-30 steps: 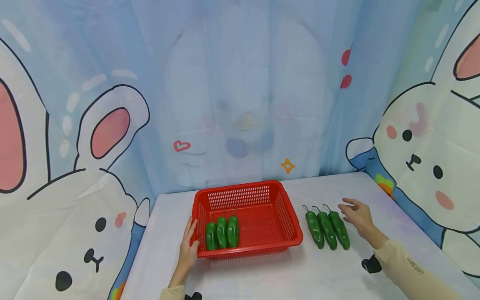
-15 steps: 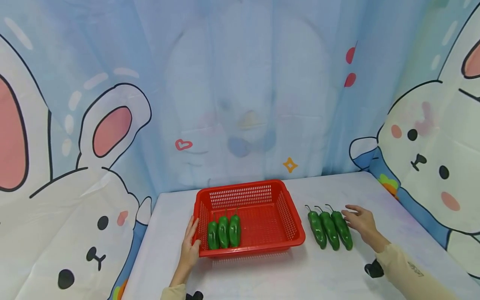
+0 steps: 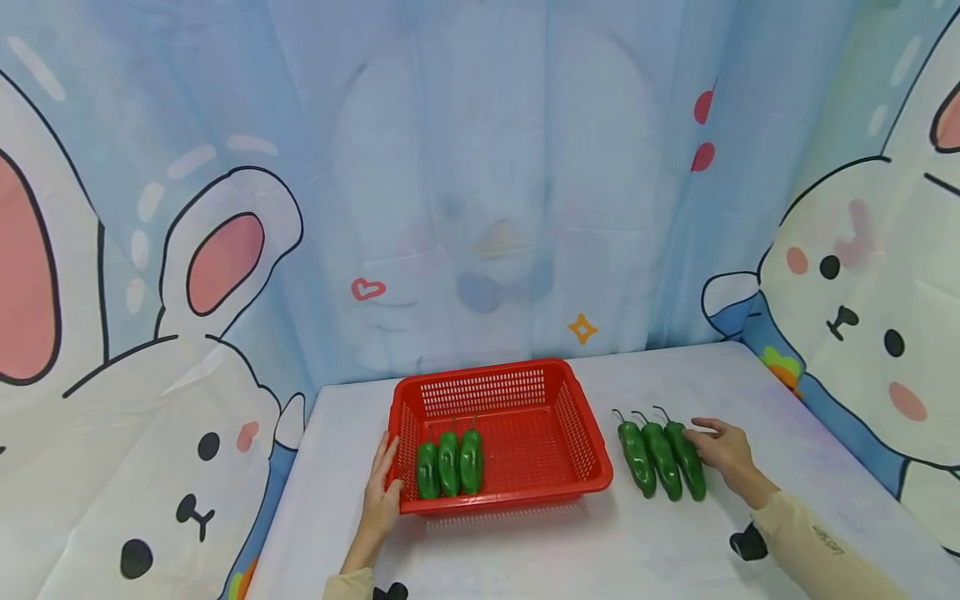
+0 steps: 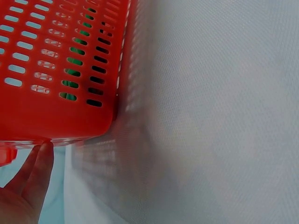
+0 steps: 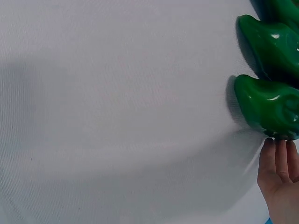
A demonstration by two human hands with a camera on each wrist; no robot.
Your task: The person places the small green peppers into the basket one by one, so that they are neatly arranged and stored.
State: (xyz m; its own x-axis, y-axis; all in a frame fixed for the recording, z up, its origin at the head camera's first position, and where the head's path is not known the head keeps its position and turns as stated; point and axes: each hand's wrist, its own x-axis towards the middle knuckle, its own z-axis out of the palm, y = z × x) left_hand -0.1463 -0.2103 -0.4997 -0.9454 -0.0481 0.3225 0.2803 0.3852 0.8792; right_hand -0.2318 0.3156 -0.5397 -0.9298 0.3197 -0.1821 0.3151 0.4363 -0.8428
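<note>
Peppers, three glossy green chilies, lie side by side on a white-covered table, where the step in hand appears to be picking up the outermost pepper. A right hand, forearm angled in from the right, touches its outer side with straight fingertips, not wrapped around it; lifting would call for a firm pinch. A left hand rests extended fingers against a red slotted basket holding three more chilies.

Six long, glossy green peppers, one rectangular red perforated plastic basket, two bare hands, one white-covered bench.
</note>
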